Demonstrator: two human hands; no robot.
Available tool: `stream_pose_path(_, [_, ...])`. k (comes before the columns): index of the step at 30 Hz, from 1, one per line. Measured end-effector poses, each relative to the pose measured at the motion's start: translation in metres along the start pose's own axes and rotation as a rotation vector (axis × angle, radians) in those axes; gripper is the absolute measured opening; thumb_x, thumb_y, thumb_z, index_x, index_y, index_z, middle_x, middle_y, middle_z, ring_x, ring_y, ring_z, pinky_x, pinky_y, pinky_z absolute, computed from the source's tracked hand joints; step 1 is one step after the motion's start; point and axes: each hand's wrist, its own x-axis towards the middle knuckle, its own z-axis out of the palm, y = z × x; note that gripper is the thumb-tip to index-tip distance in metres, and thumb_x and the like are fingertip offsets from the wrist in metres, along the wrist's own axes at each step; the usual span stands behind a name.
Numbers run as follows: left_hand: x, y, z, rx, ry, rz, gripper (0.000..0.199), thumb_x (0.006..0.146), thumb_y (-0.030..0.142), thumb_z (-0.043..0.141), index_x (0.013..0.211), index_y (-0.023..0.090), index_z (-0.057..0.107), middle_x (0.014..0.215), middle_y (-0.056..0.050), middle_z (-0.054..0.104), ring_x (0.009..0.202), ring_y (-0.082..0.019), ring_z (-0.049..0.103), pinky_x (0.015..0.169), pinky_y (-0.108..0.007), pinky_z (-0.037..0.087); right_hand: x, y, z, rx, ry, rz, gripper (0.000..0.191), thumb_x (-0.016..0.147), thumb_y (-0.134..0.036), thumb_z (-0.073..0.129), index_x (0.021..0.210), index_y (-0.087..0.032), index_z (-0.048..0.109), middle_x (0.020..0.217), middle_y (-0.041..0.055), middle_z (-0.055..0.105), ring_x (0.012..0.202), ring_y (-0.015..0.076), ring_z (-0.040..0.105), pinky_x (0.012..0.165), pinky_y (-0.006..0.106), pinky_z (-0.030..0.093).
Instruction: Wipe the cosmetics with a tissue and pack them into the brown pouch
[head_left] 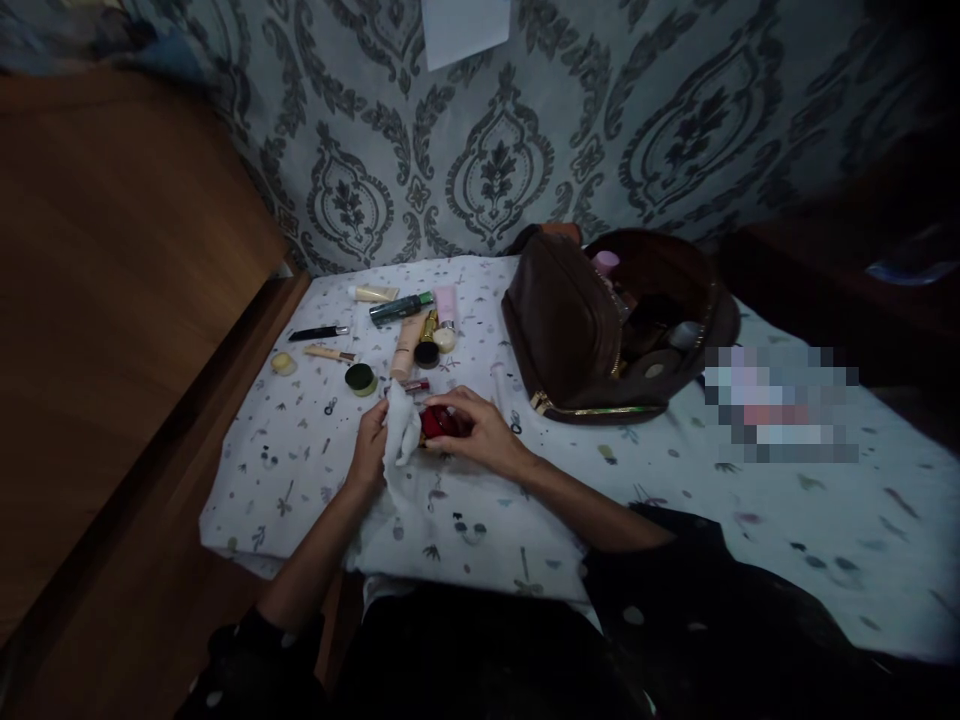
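My left hand (370, 442) is closed around a white wipe or tissue (403, 425), which hangs down toward the cloth. In my right hand (480, 430) is a small dark red, shiny container (439, 421), pinched between thumb and fingers. The wipe touches or nearly touches the container's left side. Just beyond my hands lie a reddish lip tube (416, 385), a peach squeeze tube (406, 348) and a round dark-lidded jar (361, 378). What kind of product the red container is, I cannot make out.
A brown cosmetic bag (559, 320) stands unzipped at the right, with several items inside. Farther back lie a green bottle (401, 308), a pink tube (445, 306) and a black pencil-like item (319, 333). Wooden furniture (127, 300) borders the left; a patterned wall (499, 170) rises behind.
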Motion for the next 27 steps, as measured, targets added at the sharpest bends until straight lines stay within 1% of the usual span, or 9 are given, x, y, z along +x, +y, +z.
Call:
stream_pose_path(4, [0.0, 0.003, 0.002, -0.025, 0.024, -0.011, 0.032, 0.069, 0.041, 0.066, 0.088, 0.015, 0.067, 0.078, -0.002, 0.07, 0.074, -0.02, 0.062, 0.064, -0.025, 0.048, 0.002, -0.008, 0.003, 0.303, -0.057, 0.218, 0.052, 0.069, -0.045, 0.081, 0.112, -0.022, 0.064, 0.102, 0.0028, 0.058, 0.066, 0.01, 0.055, 0.056, 0.023, 0.047])
stream_pose_path(7, [-0.002, 0.002, 0.004, 0.006, 0.018, 0.022, 0.03, 0.073, 0.037, 0.062, 0.092, 0.015, 0.066, 0.081, -0.002, 0.07, 0.075, -0.019, 0.062, 0.066, -0.025, 0.048, 0.001, -0.013, 0.005, 0.474, -0.087, 0.325, 0.054, 0.068, -0.045, 0.081, 0.112, -0.024, 0.058, 0.103, 0.0016, 0.058, 0.06, 0.0088, 0.058, 0.05, 0.022, 0.047])
stream_pose_path(13, [-0.004, -0.005, 0.002, 0.21, 0.057, 0.174, 0.024, 0.08, 0.028, 0.054, 0.097, 0.015, 0.066, 0.085, -0.002, 0.069, 0.076, -0.018, 0.061, 0.071, -0.025, 0.048, 0.001, -0.01, 0.011, 0.546, -0.05, 0.318, 0.051, 0.067, -0.041, 0.082, 0.105, -0.024, 0.052, 0.099, -0.0005, 0.058, 0.058, 0.0094, 0.061, 0.05, 0.023, 0.051])
stream_pose_path(16, [-0.006, -0.007, 0.001, 0.31, -0.02, 0.234, 0.026, 0.082, 0.025, 0.051, 0.1, 0.015, 0.066, 0.09, -0.003, 0.07, 0.082, -0.019, 0.062, 0.077, -0.026, 0.048, 0.002, -0.006, 0.01, 0.524, 0.049, 0.298, 0.049, 0.067, -0.04, 0.083, 0.102, -0.023, 0.053, 0.097, -0.0007, 0.058, 0.066, 0.0102, 0.061, 0.055, 0.023, 0.053])
stream_pose_path(19, [-0.006, -0.008, 0.002, 0.346, -0.105, 0.219, 0.029, 0.082, 0.023, 0.05, 0.105, 0.014, 0.066, 0.094, -0.004, 0.071, 0.086, -0.02, 0.063, 0.082, -0.028, 0.048, 0.004, -0.005, 0.005, 0.554, 0.128, 0.301, 0.048, 0.069, -0.042, 0.081, 0.104, -0.023, 0.056, 0.096, -0.0001, 0.06, 0.074, 0.0119, 0.061, 0.058, 0.022, 0.053])
stream_pose_path(21, [-0.005, -0.007, 0.002, 0.312, -0.097, 0.177, 0.032, 0.082, 0.025, 0.05, 0.108, 0.014, 0.066, 0.097, -0.004, 0.072, 0.087, -0.02, 0.063, 0.083, -0.029, 0.049, 0.004, -0.007, 0.002, 0.637, 0.088, 0.328, 0.05, 0.07, -0.044, 0.08, 0.109, -0.024, 0.057, 0.101, 0.0014, 0.062, 0.071, 0.0123, 0.062, 0.054, 0.023, 0.052])
stream_pose_path(24, [-0.003, -0.006, 0.002, 0.266, -0.042, 0.121, 0.034, 0.082, 0.029, 0.051, 0.107, 0.014, 0.066, 0.097, -0.006, 0.072, 0.086, -0.021, 0.064, 0.082, -0.031, 0.051, 0.003, -0.011, 0.0, 0.716, -0.077, 0.385, 0.061, 0.07, -0.046, 0.08, 0.121, -0.024, 0.054, 0.101, 0.0034, 0.066, 0.063, 0.0131, 0.065, 0.05, 0.023, 0.049])
stream_pose_path(26, [-0.003, -0.005, 0.002, 0.264, -0.023, 0.099, 0.034, 0.079, 0.032, 0.052, 0.104, 0.013, 0.067, 0.095, -0.006, 0.073, 0.087, -0.023, 0.065, 0.082, -0.033, 0.052, 0.001, -0.013, 0.001, 0.695, -0.178, 0.41, 0.069, 0.067, -0.045, 0.082, 0.126, -0.023, 0.053, 0.096, 0.0028, 0.068, 0.065, 0.0143, 0.066, 0.053, 0.023, 0.05])
stream_pose_path(27, [-0.004, -0.004, 0.001, 0.265, -0.019, 0.089, 0.034, 0.077, 0.034, 0.053, 0.101, 0.013, 0.068, 0.095, -0.007, 0.073, 0.088, -0.024, 0.065, 0.084, -0.035, 0.052, 0.0, -0.014, 0.002, 0.669, -0.211, 0.406, 0.072, 0.064, -0.045, 0.084, 0.125, -0.022, 0.054, 0.096, 0.0023, 0.068, 0.069, 0.0149, 0.067, 0.057, 0.024, 0.051])
